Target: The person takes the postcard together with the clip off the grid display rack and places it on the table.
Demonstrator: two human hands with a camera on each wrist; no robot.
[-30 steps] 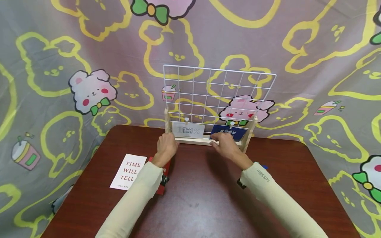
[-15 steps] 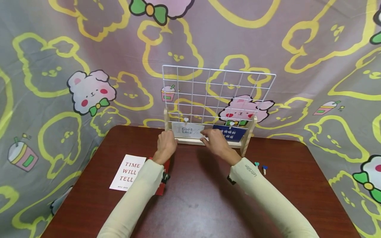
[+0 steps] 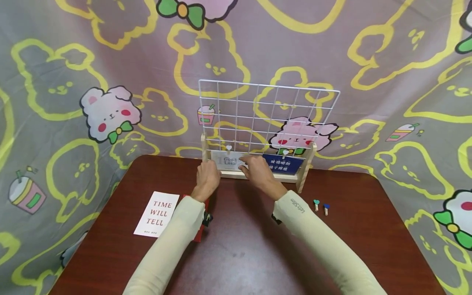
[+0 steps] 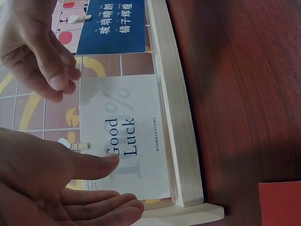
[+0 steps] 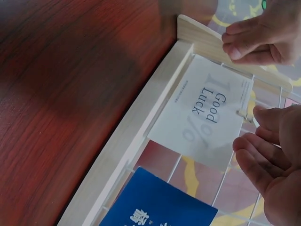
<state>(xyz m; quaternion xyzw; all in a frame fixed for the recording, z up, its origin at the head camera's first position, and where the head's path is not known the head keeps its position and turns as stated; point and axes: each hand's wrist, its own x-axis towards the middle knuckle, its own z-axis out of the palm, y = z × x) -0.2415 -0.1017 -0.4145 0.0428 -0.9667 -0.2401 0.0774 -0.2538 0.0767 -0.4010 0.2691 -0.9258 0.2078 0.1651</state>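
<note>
the pale grey rectangular paper card [image 4: 141, 96] hangs at the lower left of the white wire grid [image 3: 258, 84], held by a white heart-topped wooden peg [image 4: 82, 146]. your left hand [image 3: 207, 177] and right hand [image 3: 257, 170] have loose, parted fingers, pinching nothing; whether your left fingertips brush the grid's pale wooden left post [image 3: 204, 147] is hard to tell. if straightening the card, nudge its edges lightly, leaving the peg undisturbed.

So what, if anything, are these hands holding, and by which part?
Nothing: the left hand and right hand are both empty, near the white rectangular paper Good Luck card.
</note>
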